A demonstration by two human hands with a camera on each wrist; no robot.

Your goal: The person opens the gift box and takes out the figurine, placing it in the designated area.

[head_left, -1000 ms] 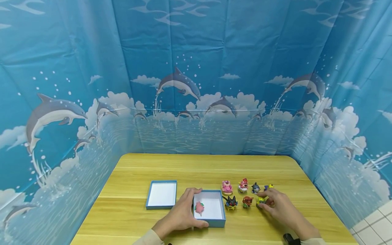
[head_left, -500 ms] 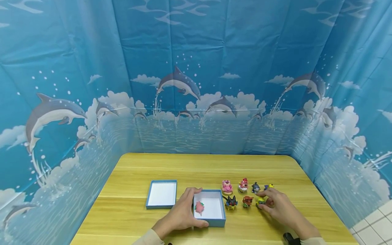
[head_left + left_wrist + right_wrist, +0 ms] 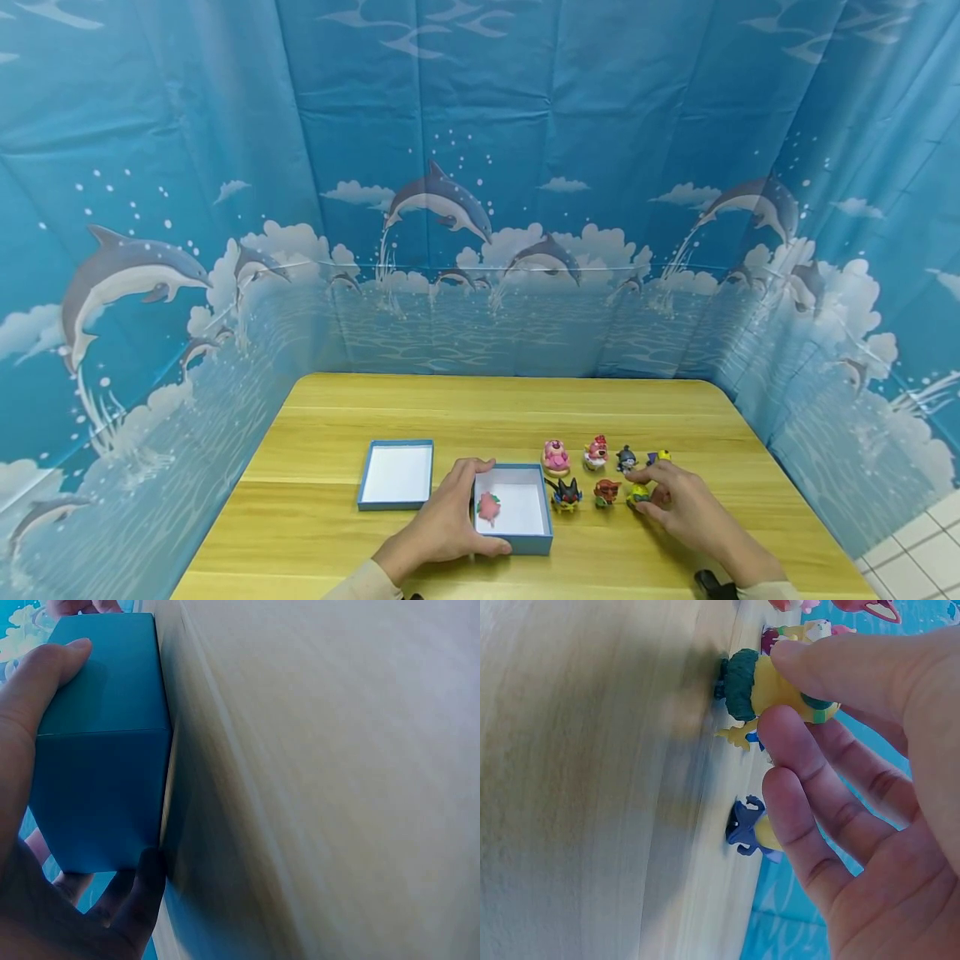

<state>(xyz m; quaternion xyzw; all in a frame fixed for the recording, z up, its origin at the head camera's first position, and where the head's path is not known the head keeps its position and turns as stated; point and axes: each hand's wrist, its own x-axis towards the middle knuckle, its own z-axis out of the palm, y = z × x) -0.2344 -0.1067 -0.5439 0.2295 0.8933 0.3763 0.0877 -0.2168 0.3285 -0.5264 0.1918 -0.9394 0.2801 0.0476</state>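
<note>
My left hand (image 3: 450, 517) grips a blue open-topped box (image 3: 521, 545) by its left side, the thumb at the front wall and the fingers at the back corner. In the left wrist view, the blue box (image 3: 101, 795) shows its outer walls between thumb and fingers. A pink figurine (image 3: 489, 507) with green bits lies inside on the white floor. My right hand (image 3: 686, 504) pinches a yellow figurine (image 3: 637, 493) with thumb and fingers at the right end of the front row. Up close in the right wrist view, this yellow figurine (image 3: 769, 684) has a dark green skirt (image 3: 741, 684).
A blue-rimmed lid (image 3: 397, 475) lies white side up, left of the box. Close by the right hand stand a black figurine (image 3: 567, 497), a red-brown one (image 3: 606, 493), a pink bear (image 3: 556, 458), a red-and-pink figurine (image 3: 596, 453), a grey figurine (image 3: 626, 460) and a yellow-and-blue one (image 3: 660, 457).
</note>
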